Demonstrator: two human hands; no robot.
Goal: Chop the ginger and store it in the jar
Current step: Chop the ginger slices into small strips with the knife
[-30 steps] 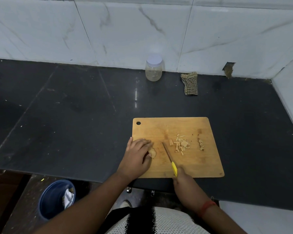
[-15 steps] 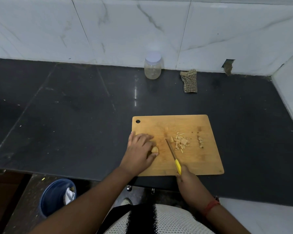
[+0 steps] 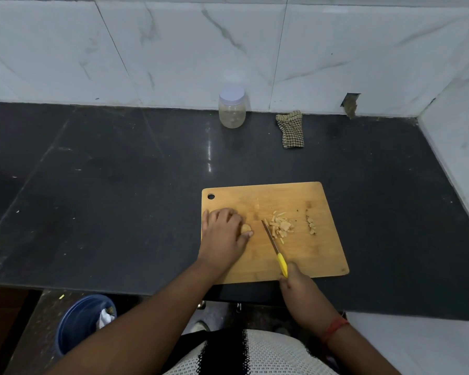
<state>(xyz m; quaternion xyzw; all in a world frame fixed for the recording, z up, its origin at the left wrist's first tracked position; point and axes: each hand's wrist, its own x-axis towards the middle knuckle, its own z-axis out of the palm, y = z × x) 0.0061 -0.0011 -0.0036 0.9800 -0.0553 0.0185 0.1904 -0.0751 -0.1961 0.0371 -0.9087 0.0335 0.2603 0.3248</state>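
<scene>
A wooden cutting board (image 3: 309, 255) lies on the black counter. My left hand (image 3: 222, 234) rests on the board's left side, fingers curled over a pale ginger piece (image 3: 246, 228). My right hand (image 3: 295, 280) grips the yellow handle of a small knife (image 3: 274, 246); its blade points up the board, tip just right of the ginger piece. Chopped ginger sticks (image 3: 279, 227) lie right of the blade, with a smaller heap of bits (image 3: 311, 226) further right. A clear jar (image 3: 232, 109) with a white lid on stands at the back wall.
A checked cloth (image 3: 291, 129) lies right of the jar by the wall. A blue bin (image 3: 81, 322) stands on the floor below the counter's front edge, at the left. A white marble side wall (image 3: 455, 147) bounds the counter at right.
My left hand has shifted the ginger piece a little up the board. The knife has moved right, its blade now further from the ginger and against the chopped sticks.
</scene>
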